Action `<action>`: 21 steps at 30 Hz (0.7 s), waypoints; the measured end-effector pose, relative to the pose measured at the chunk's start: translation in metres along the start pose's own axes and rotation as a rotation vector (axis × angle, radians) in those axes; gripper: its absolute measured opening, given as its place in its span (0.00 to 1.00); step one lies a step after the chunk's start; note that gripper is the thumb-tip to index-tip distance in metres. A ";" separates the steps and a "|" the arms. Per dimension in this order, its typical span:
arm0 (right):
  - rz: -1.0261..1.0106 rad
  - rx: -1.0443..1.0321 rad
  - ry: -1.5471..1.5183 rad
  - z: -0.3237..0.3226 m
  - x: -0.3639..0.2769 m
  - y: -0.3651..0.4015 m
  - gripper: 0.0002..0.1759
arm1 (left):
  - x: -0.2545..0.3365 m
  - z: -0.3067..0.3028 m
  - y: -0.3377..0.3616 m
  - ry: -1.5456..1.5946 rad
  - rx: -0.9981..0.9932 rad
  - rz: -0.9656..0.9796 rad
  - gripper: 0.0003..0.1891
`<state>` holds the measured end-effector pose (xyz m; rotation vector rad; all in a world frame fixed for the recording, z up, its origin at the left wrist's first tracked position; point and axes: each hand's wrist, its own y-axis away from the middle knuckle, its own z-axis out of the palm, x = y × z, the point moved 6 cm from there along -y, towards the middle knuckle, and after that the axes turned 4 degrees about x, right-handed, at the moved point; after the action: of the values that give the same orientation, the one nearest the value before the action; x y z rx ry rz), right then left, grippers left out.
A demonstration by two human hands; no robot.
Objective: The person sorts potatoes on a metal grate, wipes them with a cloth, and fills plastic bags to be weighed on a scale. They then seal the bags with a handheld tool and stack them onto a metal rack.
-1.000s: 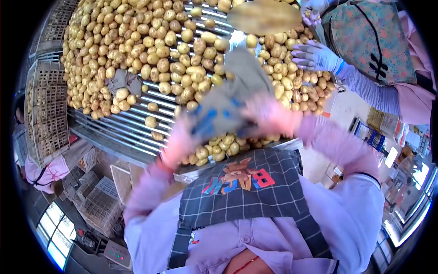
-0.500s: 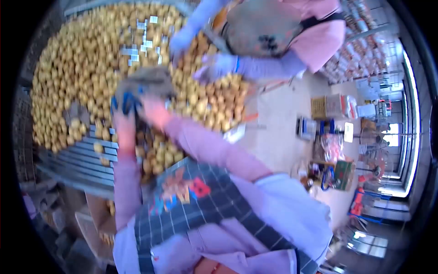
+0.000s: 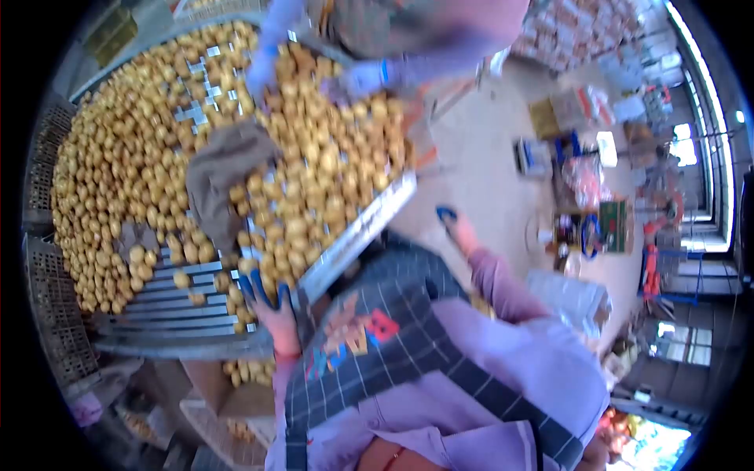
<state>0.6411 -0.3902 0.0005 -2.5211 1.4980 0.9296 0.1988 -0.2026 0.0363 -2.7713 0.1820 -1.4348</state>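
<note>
My left hand [image 3: 273,315], with blue covering on its fingers, is at the near edge of a slatted metal sorting table [image 3: 157,292]. Its fingers are spread beside several potatoes [image 3: 294,229] and grip nothing. Out to the right, beyond the table's side rail, my right hand [image 3: 460,229] is held over the floor, its blue-covered fingers loosely curved with a gap between them and nothing visible inside. A crumpled grey-brown cloth [image 3: 224,169] lies on the potatoes, clear of both hands. A smaller dark rag [image 3: 135,237] lies farther left among the potatoes.
Across the table a co-worker's gloved hands [image 3: 357,82] reach into the potatoes. Slatted crates [image 3: 55,306] line the left side. Below the near edge is a box [image 3: 224,392] with potatoes. A scale [image 3: 534,157] and a green carton [image 3: 615,226] stand on the floor to the right.
Both hands have let go of the cloth, which now lies spread on the potatoes. My left hand has come back to the near edge; my right hand has swung off to the right. The view has shifted.
</note>
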 end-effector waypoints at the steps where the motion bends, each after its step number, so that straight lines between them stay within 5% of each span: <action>1: 0.017 -0.119 0.021 0.006 0.014 -0.015 0.21 | 0.014 -0.002 -0.001 0.105 0.039 -0.002 0.32; 7: -0.134 -0.019 0.271 0.017 0.062 -0.119 0.21 | 0.061 0.008 0.000 0.036 0.110 0.079 0.25; 9: -0.299 -0.110 0.217 0.022 0.035 -0.150 0.21 | 0.071 0.034 0.005 0.033 0.109 0.021 0.24; 11: -0.690 -0.215 0.370 0.057 0.022 -0.177 0.20 | 0.075 0.068 0.010 0.070 0.130 -0.050 0.23; 17: -0.663 -0.833 0.579 0.109 0.016 -0.229 0.20 | 0.146 0.201 0.045 0.321 0.251 -0.291 0.22; 21: -0.799 -0.579 0.525 0.114 0.055 -0.211 0.26 | 0.167 0.245 0.104 0.281 0.202 -0.272 0.24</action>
<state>0.7793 -0.2829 -0.1720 -3.4948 0.0991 0.6291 0.4844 -0.3341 0.0233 -2.4968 -0.3326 -1.7868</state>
